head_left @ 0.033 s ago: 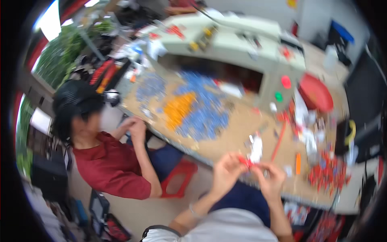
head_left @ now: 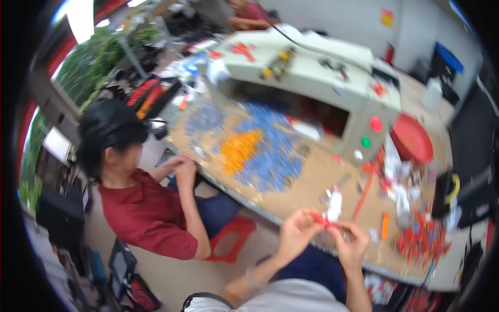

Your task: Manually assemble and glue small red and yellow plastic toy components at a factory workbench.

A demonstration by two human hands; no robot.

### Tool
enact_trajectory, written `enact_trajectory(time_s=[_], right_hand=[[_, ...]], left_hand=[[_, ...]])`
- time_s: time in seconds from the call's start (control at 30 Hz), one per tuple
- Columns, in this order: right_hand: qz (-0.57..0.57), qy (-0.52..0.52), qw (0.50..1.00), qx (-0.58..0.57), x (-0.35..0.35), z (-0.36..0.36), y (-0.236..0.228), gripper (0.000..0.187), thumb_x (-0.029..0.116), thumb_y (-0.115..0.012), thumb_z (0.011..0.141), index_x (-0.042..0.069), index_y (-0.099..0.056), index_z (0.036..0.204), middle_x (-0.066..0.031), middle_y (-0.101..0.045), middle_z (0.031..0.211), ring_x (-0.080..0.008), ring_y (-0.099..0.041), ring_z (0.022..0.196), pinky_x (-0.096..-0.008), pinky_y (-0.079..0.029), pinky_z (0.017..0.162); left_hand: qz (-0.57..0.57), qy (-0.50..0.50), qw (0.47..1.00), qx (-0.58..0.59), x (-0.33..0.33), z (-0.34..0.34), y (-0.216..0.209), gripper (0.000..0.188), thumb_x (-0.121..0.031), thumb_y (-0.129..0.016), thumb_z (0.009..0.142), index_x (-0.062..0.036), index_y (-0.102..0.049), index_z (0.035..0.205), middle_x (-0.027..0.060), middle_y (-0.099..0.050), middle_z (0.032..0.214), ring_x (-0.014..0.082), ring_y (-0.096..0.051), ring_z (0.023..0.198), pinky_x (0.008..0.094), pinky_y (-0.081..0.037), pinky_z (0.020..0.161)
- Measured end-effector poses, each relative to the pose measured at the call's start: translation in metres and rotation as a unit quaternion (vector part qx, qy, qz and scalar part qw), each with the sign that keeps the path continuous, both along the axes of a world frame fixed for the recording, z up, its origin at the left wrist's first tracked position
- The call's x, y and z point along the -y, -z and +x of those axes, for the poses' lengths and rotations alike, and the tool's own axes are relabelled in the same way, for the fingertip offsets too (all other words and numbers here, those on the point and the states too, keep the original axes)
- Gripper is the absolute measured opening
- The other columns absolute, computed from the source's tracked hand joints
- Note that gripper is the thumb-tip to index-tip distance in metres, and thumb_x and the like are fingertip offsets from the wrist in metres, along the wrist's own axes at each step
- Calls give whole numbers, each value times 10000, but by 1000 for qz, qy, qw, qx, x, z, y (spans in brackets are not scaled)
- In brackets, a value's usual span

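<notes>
Above the near edge of the workbench, my left hand [head_left: 300, 229] and my right hand [head_left: 354, 240] pinch a small red piece [head_left: 325, 221] between their fingertips, one at each end. It looks like plastic, but blur hides its exact kind. Just beyond the fingers lies a crumpled white item [head_left: 333, 207], perhaps cloth or paper. A thin red strip [head_left: 363, 197] and an orange stick-shaped tool [head_left: 385, 226] rest on the bench to the right of it. Farther right spreads a heap of small red pieces [head_left: 422, 236].
Heaps of blue pieces [head_left: 275, 169] and orange pieces [head_left: 240, 150] cover the bench's middle, before a pale machine [head_left: 312, 62] with a dark opening. A person in a dark red shirt [head_left: 148, 216] sits at my left on a red stool [head_left: 234, 240]. A red bowl [head_left: 413, 138] stands back right.
The whole view has shifted a little, so the bench and the person sit lower and farther right in the picture. Both hands keep hold of the red piece.
</notes>
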State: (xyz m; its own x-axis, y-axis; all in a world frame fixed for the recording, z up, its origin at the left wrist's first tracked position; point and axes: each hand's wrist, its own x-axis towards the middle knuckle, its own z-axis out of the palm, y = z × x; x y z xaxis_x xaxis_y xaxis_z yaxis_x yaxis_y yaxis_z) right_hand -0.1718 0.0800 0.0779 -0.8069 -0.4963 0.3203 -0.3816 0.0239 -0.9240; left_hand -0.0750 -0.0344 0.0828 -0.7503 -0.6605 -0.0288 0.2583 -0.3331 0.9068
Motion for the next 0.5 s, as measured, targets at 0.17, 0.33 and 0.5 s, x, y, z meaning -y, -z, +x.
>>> enact_trajectory(time_s=[0.17, 0.33, 0.5], right_hand=[[21, -51, 998, -7, 4, 7, -30, 149, -10, -766, 690, -20, -694, 820, -124, -687, 805, -208, -663, 730, -287, -503, 683], [19, -47, 997, -53, 3, 9, -31, 148, -4, -763, 697, -9, -710, 835, -122, -688, 800, -209, -662, 750, -286, -502, 690], [0, -52, 997, -54, 2, 8, -28, 132, 3, -761, 705, -8, -719, 829, -126, -693, 795, -211, -661, 743, -288, -503, 683]], left_hand=[[-9, 26, 999, 33, 7, 10, -3, 234, 22, -693, 819, 38, -587, 1028, 90, -676, 965, 128, -645, 882, 252, -525, 790], [13, 29, 999, 14, 7, 11, 2, 195, 20, -675, 835, 61, -626, 1019, 116, -681, 992, 132, -652, 880, 257, -531, 799], [-9, 33, 999, 26, 4, 14, 7, 187, 26, -654, 849, 74, -635, 1028, 112, -681, 953, 127, -651, 878, 255, -539, 777]])
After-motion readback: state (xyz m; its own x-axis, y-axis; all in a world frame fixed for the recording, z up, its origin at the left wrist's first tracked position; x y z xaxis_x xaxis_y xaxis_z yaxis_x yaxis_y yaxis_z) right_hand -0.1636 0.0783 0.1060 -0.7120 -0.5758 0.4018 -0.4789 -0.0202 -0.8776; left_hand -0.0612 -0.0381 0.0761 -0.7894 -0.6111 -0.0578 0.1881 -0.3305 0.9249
